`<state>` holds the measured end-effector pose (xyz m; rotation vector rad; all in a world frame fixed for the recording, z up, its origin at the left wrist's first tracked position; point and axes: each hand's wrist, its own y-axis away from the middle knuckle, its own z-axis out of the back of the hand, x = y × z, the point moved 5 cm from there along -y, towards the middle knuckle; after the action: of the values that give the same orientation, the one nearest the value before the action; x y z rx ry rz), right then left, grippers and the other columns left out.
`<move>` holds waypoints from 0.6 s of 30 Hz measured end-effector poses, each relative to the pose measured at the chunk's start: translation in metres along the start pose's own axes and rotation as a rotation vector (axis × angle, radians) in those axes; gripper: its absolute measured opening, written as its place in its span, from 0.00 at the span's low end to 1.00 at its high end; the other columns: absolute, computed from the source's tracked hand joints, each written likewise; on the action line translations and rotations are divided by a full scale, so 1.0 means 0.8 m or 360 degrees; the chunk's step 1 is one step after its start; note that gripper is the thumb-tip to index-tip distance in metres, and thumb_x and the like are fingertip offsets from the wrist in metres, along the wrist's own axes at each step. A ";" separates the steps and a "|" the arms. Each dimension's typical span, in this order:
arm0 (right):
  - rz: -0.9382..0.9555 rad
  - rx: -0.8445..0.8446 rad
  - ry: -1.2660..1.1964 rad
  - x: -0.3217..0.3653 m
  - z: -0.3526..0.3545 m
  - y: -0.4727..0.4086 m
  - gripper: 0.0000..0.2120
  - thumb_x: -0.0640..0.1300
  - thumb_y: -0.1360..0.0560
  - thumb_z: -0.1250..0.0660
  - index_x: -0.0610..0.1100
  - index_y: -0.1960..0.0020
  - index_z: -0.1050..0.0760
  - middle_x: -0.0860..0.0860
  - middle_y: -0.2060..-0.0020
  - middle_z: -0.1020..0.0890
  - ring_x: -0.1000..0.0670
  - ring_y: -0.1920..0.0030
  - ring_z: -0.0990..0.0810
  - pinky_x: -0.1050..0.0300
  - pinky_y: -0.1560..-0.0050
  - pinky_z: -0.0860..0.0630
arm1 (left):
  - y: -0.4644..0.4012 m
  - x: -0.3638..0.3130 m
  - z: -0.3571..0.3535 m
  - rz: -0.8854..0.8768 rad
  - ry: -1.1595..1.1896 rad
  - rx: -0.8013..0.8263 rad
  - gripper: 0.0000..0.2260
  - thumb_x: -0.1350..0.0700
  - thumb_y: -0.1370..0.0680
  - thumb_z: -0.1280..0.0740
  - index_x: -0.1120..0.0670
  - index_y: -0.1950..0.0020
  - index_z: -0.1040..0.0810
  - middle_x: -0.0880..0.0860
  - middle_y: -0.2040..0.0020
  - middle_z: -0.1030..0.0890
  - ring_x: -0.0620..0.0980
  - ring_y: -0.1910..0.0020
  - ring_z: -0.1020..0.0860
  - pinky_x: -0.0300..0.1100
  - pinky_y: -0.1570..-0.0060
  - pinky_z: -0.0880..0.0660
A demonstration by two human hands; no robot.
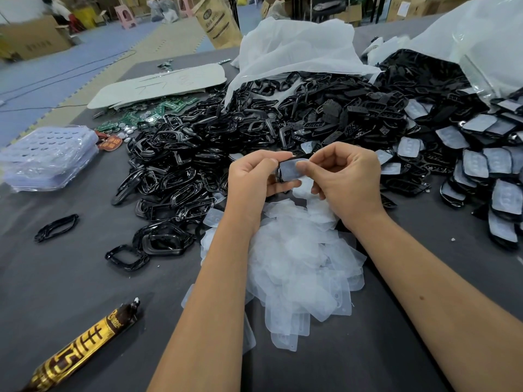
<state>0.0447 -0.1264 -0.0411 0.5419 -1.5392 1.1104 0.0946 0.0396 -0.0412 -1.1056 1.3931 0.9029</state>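
The left hand curls its fingers round a black shell, and the right hand, just beside it, pinches the clear pad lying on that shell. Under both wrists lies a heap of loose pads. Beyond the knuckles spreads a pile of black frames.

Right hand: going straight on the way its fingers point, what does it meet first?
The black shell with its translucent pad, which the right hand already pinches; just beyond it, the left hand, seemingly at similar depth.
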 end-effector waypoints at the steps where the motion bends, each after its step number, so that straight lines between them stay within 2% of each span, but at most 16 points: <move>1: 0.0006 -0.0005 0.0010 0.000 0.000 0.000 0.10 0.45 0.30 0.17 0.46 0.62 0.19 0.48 0.71 0.16 0.47 0.76 0.19 0.59 0.76 0.26 | 0.000 0.000 0.000 -0.0013 -0.0009 -0.0006 0.12 0.62 0.23 0.37 0.59 0.51 0.13 0.59 0.53 0.13 0.60 0.57 0.13 0.62 0.47 0.17; 6: 0.0029 -0.0041 0.0075 0.001 0.002 0.001 0.11 0.47 0.30 0.18 0.47 0.63 0.19 0.49 0.71 0.16 0.47 0.76 0.19 0.59 0.76 0.27 | 0.002 -0.001 -0.002 -0.0073 -0.0024 0.0010 0.09 0.70 0.23 0.30 0.58 0.50 0.14 0.59 0.54 0.12 0.60 0.59 0.13 0.52 0.50 0.15; 11: 0.0014 -0.0051 0.0103 0.001 0.002 0.001 0.12 0.47 0.29 0.18 0.44 0.63 0.20 0.49 0.73 0.17 0.46 0.77 0.19 0.58 0.76 0.27 | 0.002 -0.003 -0.004 -0.0069 -0.0019 0.0023 0.10 0.71 0.23 0.29 0.58 0.50 0.15 0.58 0.56 0.12 0.59 0.61 0.13 0.44 0.57 0.15; 16: -0.0007 -0.0045 0.0138 -0.001 0.002 0.001 0.13 0.46 0.30 0.18 0.44 0.61 0.21 0.48 0.72 0.17 0.48 0.77 0.19 0.57 0.75 0.26 | 0.000 -0.001 -0.004 -0.0074 -0.0018 0.0027 0.08 0.72 0.23 0.30 0.60 0.50 0.17 0.49 0.65 0.15 0.57 0.62 0.13 0.45 0.57 0.15; 18: -0.0041 -0.0040 0.0114 -0.003 0.002 -0.001 0.14 0.44 0.30 0.18 0.45 0.58 0.24 0.46 0.70 0.18 0.47 0.77 0.20 0.58 0.75 0.26 | 0.000 0.000 -0.003 -0.0082 -0.0017 0.0023 0.08 0.72 0.23 0.30 0.61 0.50 0.17 0.51 0.64 0.15 0.57 0.62 0.13 0.44 0.57 0.15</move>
<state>0.0449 -0.1285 -0.0429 0.4987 -1.4781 1.0785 0.0939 0.0371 -0.0409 -1.1191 1.3548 0.8591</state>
